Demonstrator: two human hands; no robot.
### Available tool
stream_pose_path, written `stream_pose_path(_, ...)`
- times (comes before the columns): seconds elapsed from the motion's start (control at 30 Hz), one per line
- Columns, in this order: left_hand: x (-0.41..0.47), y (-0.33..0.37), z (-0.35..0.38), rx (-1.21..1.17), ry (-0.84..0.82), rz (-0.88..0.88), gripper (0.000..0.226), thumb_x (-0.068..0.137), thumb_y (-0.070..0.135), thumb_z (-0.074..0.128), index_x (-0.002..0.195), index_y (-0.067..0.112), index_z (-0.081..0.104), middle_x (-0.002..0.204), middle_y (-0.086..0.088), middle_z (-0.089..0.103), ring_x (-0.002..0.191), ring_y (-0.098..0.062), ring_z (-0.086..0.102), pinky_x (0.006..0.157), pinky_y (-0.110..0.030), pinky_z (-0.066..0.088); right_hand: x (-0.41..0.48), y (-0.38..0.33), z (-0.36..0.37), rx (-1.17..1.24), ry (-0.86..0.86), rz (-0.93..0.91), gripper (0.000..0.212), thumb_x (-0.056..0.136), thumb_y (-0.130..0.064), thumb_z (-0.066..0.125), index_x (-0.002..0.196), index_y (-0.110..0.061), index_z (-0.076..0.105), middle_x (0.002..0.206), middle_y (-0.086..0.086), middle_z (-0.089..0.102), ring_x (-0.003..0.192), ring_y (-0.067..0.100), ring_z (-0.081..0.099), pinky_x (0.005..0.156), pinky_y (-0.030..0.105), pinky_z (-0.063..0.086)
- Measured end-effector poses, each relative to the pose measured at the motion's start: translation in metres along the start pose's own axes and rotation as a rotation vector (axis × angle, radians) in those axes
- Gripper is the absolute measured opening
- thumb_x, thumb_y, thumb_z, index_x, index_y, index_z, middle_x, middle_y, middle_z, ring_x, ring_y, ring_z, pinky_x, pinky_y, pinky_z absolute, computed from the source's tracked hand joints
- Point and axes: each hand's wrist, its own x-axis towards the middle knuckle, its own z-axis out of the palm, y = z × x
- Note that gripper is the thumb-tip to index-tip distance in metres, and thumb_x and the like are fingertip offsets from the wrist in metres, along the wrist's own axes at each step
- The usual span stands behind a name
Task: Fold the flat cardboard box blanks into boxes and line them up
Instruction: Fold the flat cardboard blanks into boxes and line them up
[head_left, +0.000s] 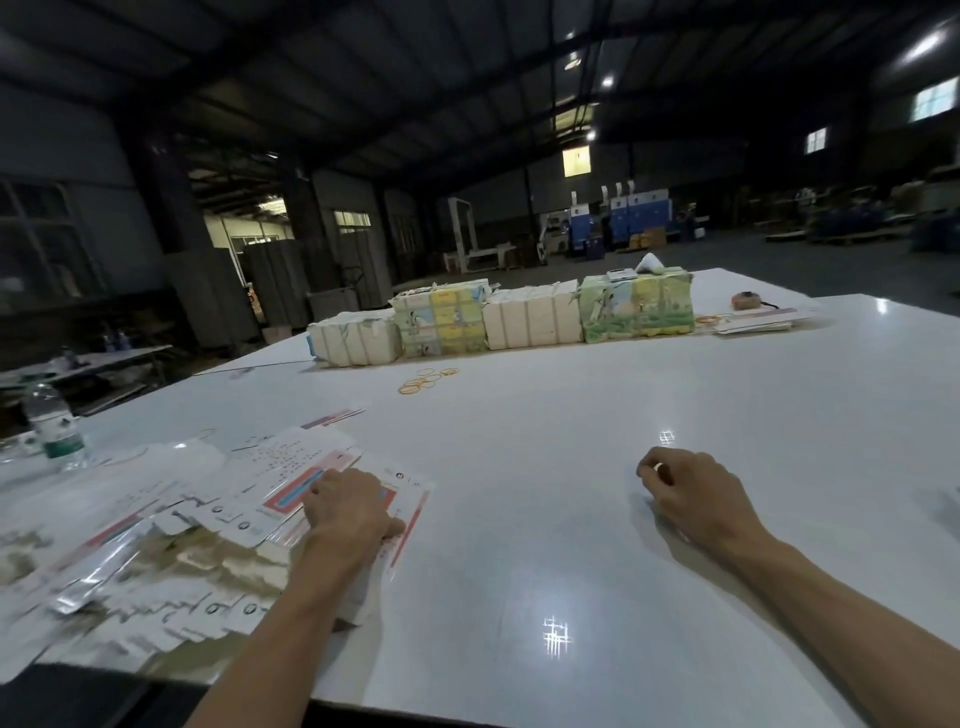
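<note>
The pile of flat box blanks (208, 519) lay on the near left part of the white table (571, 530), spread out and messy. Your left hand (348, 512) sat on the top blank (410, 493) with bent fingers and the thumb by its near side. I could not tell if it was gripping the blank or only pressing on it. Your right hand (691, 493) rested on the bare table, well apart from the pile. It was loosely curled, with nothing in it that I could see. I think the step was to get one blank off the pile. To do it well, you needed to slide only the top one toward the bare middle and then use both hands to fold it. The pile sat near the table's front edge, and loose plastic wrap (93, 566) lay on it, so a hard pull could have pushed blanks off. A water bottle (52, 421) stood just beside the pile on the far left. The middle of the table gave you lots of room. Farther off lay some rubber bands (426, 382), and past them a row of tied bundles (519, 317) stood near the far edge.
</note>
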Motion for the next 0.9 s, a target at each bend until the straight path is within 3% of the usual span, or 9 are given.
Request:
stream_pose_path(0.27,0.031,-0.019,-0.001,-0.084,-0.071,0.023,0.079,0.076,0.071,0.081,0.126,0.015,0.056,0.101,0.005,0.062,0.101,-0.018,0.064,0.092,-0.035,0.056,-0.002,-0.001,-0.005,0.014,-0.021,-0.013,0.019,0.096,-0.023,0.055,0.081,-0.03,0.064,0.058,-0.02,0.062,0.057,0.009,0.059,0.06,0.025,0.045)
stream_pose_path(0.33,0.039,-0.022,-0.002,-0.193,-0.112,0.018,0.082,0.073,0.066,0.087,0.125,0.014,0.049,0.105,0.003,0.059,0.095,-0.015,0.064,0.08,-0.03,0.056,-0.002,0.0,-0.005,0.017,-0.021,-0.017,0.019,0.096,-0.023,0.056,0.08,-0.031,0.064,0.058,-0.02,0.063,0.057,0.007,0.059,0.061,0.025,0.045)
stream_pose_path(0.47,0.049,-0.015,-0.008,-0.334,-0.149,0.105,0.043,0.085,0.043,0.084,0.111,0.023,0.056,0.11,0.001,0.068,0.075,-0.012,0.071,0.058,-0.022,0.053,0.0,0.0,-0.004,0.022,-0.037,-0.015,0.018,0.096,-0.025,0.057,0.082,-0.031,0.065,0.062,-0.019,0.066,0.063,0.007,0.062,0.066,0.026,0.048)
stream_pose_path(0.53,0.049,-0.006,-0.013,-0.492,-0.232,0.133,0.027,0.091,0.032,0.078,0.11,0.024,0.06,0.099,0.002,0.074,0.07,-0.013,0.075,0.054,-0.024,0.056,0.0,0.0,-0.004,0.022,-0.049,-0.017,0.017,0.097,-0.027,0.056,0.084,-0.031,0.067,0.066,-0.019,0.068,0.067,0.006,0.064,0.067,0.026,0.048)
stream_pose_path(0.63,0.042,0.018,-0.019,-1.063,-0.466,0.131,0.04,0.094,0.009,0.072,0.131,0.01,0.057,0.1,-0.011,0.079,0.084,-0.027,0.08,0.064,-0.038,0.064,0.0,0.0,-0.004,0.038,-0.056,-0.027,0.018,0.098,-0.027,0.055,0.087,-0.031,0.068,0.07,-0.016,0.07,0.071,0.006,0.066,0.067,0.026,0.048)
stream_pose_path(0.67,0.035,0.029,-0.021,-1.232,-0.527,0.168,0.046,0.094,0.01,0.073,0.136,0.007,0.054,0.104,-0.014,0.079,0.085,-0.029,0.079,0.067,-0.041,0.064,0.0,-0.001,-0.004,0.043,-0.055,-0.031,0.018,0.099,-0.026,0.055,0.087,-0.031,0.068,0.07,-0.016,0.069,0.071,0.006,0.065,0.067,0.027,0.048)
stream_pose_path(0.73,0.021,0.051,-0.024,-1.365,-0.579,0.223,0.065,0.085,0.043,0.085,0.134,0.012,0.056,0.109,-0.013,0.075,0.075,-0.019,0.069,0.059,-0.033,0.057,0.0,-0.002,-0.004,0.048,-0.044,-0.05,0.017,0.099,-0.026,0.056,0.089,-0.03,0.069,0.068,-0.016,0.067,0.069,0.007,0.062,0.066,0.027,0.047)
stream_pose_path(0.8,0.01,0.071,-0.024,-1.518,-0.667,0.218,0.078,0.081,0.072,0.076,0.124,0.009,0.063,0.107,-0.013,0.069,0.069,-0.016,0.054,0.053,-0.028,0.05,-0.001,-0.005,-0.005,0.121,-0.055,-0.089,0.018,0.101,-0.025,0.056,0.089,-0.029,0.069,0.064,-0.013,0.065,0.064,0.01,0.059,0.066,0.028,0.047)
stream_pose_path(0.9,-0.008,0.103,-0.023,-1.67,-0.764,0.268,0.041,0.099,0.043,0.071,0.111,0.003,0.068,0.098,-0.009,0.066,0.065,-0.014,0.058,0.052,-0.026,0.052,-0.003,-0.014,-0.01,0.558,-0.111,-0.096,0.021,0.106,-0.024,0.057,0.093,-0.017,0.072,0.064,0.003,0.068,0.052,0.019,0.057,0.056,0.03,0.048)
